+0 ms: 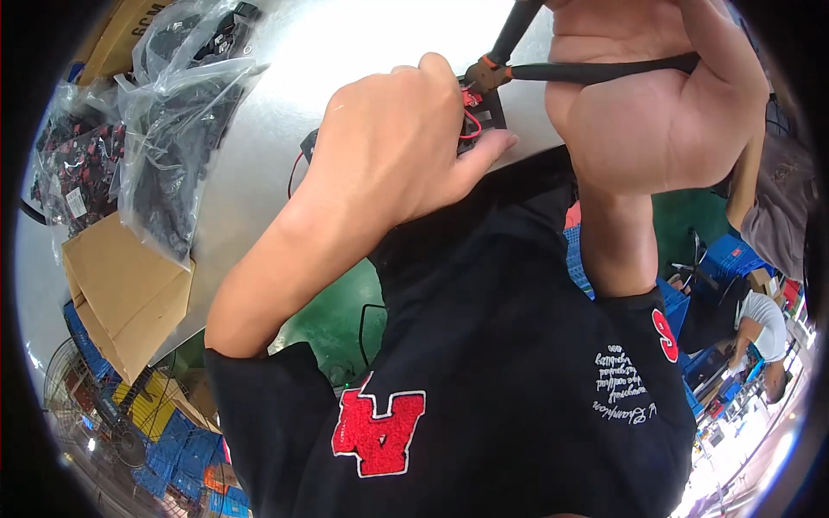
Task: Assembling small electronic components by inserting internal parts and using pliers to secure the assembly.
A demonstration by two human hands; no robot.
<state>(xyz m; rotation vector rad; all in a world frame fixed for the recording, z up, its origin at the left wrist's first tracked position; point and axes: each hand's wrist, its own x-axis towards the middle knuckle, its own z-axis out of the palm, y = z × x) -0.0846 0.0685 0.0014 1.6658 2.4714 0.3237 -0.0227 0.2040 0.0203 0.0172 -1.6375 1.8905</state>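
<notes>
My left hand [393,134] lies over a black plastic part [494,110], its thumb along the near edge and its fingertips mostly hidden. Red wire [473,126] loops out of this part, and a thin lead also shows left of my wrist. In my right hand [656,112] is a pair of pliers or cutters [596,73] with black handles spread apart. Their small metal head, brownish in this light, reaches the part beside my left fingers, at the red wire. Whether the jaws touch the wire I cannot tell.
Clear plastic bags [177,129] of black pieces and a bag of red-and-black pieces [91,155] lie on the metal table [289,60] at left. Nearby are an open cardboard box [129,289], a wire-cage fan [112,414] and blue crates [177,457]. Another person [762,328] works at far right.
</notes>
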